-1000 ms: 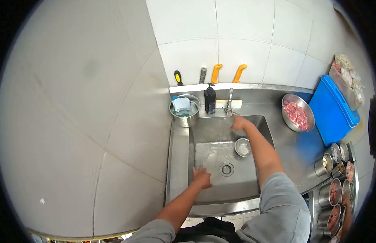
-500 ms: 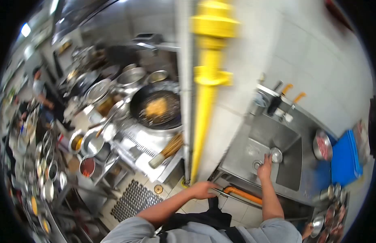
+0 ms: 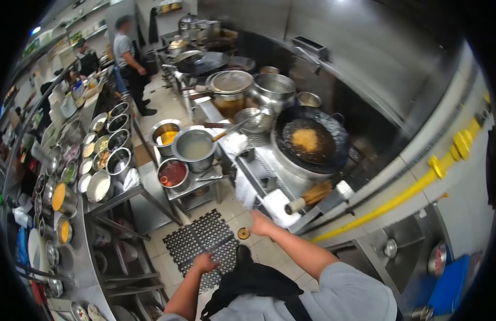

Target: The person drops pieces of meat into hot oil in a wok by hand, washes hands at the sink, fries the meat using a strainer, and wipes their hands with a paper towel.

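Both arms reach out low in the head view over the tiled floor. My left hand [image 3: 206, 263] hangs above the black perforated mat [image 3: 197, 241], its fingers blurred. Near the front edge of the stove counter is my right hand [image 3: 260, 223], and no object shows in it; its fingers are partly hidden. Beyond it stands a wok [image 3: 333, 140] of dark oil with a golden piece of food [image 3: 305, 140] in it. A bamboo brush [image 3: 313, 193] lies at the counter's edge beside a white cloth [image 3: 280, 208].
Pots with red sauce [image 3: 173, 174], cloudy liquid [image 3: 195, 151] and yellow liquid [image 3: 165, 135] stand on a low table. A prep counter [image 3: 77, 251] with many bowls runs along the left. Another person [image 3: 129, 59] stands at the back. A steel sink [image 3: 397, 230] is at right.
The view has swung left, from the sink to the stove and prep counter. My right hand has left the sink bowl, and my left hand has come away from the rail by the sink.
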A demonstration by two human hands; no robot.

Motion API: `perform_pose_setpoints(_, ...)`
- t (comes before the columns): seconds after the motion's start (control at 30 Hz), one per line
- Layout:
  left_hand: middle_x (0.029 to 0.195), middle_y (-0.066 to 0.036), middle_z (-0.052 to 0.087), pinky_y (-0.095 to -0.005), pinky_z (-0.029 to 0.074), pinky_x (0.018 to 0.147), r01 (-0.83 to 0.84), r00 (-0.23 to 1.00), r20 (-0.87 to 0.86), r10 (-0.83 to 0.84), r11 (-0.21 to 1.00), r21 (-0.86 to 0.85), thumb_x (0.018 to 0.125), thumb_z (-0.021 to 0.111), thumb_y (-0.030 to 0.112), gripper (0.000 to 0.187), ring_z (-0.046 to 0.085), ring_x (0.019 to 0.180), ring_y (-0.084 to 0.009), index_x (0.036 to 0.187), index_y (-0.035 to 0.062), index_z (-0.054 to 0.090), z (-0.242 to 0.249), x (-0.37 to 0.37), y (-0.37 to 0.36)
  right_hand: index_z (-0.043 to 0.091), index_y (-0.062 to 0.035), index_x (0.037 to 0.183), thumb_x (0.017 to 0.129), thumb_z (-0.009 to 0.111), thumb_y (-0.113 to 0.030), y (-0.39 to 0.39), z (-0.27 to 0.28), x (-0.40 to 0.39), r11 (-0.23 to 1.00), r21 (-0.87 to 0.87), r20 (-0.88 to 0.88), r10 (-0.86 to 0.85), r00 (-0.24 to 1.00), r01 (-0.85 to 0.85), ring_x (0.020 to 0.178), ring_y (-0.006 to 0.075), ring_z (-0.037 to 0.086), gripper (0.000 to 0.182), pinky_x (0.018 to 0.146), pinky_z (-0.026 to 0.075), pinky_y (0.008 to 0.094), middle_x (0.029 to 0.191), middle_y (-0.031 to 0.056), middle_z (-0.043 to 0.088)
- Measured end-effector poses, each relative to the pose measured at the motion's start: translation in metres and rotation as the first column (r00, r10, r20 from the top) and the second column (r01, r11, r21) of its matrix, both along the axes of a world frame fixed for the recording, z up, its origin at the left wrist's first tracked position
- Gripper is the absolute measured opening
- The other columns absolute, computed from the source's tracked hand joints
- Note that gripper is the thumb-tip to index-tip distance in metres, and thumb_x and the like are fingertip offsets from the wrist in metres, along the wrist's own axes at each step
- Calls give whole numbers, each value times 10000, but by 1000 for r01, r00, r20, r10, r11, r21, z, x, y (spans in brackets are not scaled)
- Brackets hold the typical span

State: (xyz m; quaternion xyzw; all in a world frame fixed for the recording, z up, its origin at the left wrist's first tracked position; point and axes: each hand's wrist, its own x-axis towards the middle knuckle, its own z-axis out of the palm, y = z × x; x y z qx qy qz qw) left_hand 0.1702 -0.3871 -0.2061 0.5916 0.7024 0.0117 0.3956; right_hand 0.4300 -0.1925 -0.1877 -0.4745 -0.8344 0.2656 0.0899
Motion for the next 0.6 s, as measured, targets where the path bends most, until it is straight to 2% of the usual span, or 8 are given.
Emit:
perform_pose_setpoints(0.03,1190,-187,597,-383,416,985,196,940,-277,-199,980,-38,695,738,416,655,561,1122,-309,1208,40,584,-15,-15,-15,472,-1,1276,733,724,-290,6,45,-31,997,-46,-38,-68,997,67,1173,356,497,665,999,394,404,1229,225,534)
perform_pose_setpoints(0.07,1179,-181,606,-374,432,962,-32,995,97,38,998,-61,714,729,404,629,570,1105,-313,1206,40,587,-51,-40,-31,506,19,1225,746,717,-284,24,66,-59,986,-138,-67,-105,992,94,1109,328,542,605,957,425,385,1174,208,572)
perform_pose_setpoints(0.17,1085,-156,655,-358,483,874,-548,568,471,675,737,-396,780,698,319,547,630,984,-287,1210,4,573,-100,-77,-87,594,28,1090,786,684,-254,83,66,-122,914,-401,-308,-201,930,65,870,225,627,424,798,492,324,961,135,662)
perform_pose_setpoints(0.27,1067,-131,667,-360,486,857,-237,945,211,249,968,-78,877,575,273,399,632,991,-276,1166,-2,592,-83,-123,-138,610,-26,1094,780,678,-226,110,47,-152,688,-714,-254,-427,868,129,757,187,598,378,722,489,326,856,92,649)
perform_pose_setpoints(0.43,1087,-121,658,-340,486,840,-631,701,74,710,665,-399,877,575,244,370,622,994,-238,1167,18,606,-40,-136,-181,582,18,1149,731,717,-242,130,24,-182,792,-599,-102,-224,969,120,1036,307,584,510,914,450,355,1128,196,605)
perform_pose_setpoints(0.5,1095,-117,654,-332,485,834,-727,574,96,813,560,-398,877,575,233,359,618,995,-223,1168,25,612,-32,-137,-172,549,39,1164,778,683,-140,160,19,-217,774,-614,-310,-414,856,152,966,225,610,445,815,495,306,1053,151,631)
perform_pose_setpoints(0.53,1099,-115,652,-328,485,831,-765,497,139,857,508,-396,877,575,227,354,617,996,-215,1168,29,615,-32,-139,-160,535,31,1142,824,635,-74,184,39,-233,430,-902,-314,-625,715,-20,898,195,627,349,703,509,262,1013,126,635)
perform_pose_setpoints(0.6,1107,-111,649,-319,485,824,-825,272,282,920,374,-423,877,575,216,345,613,997,-200,1168,37,620,-41,-150,-123,511,33,1136,860,580,-47,213,88,-264,464,-873,-459,-673,580,-152,791,159,625,295,609,496,233,924,114,630)
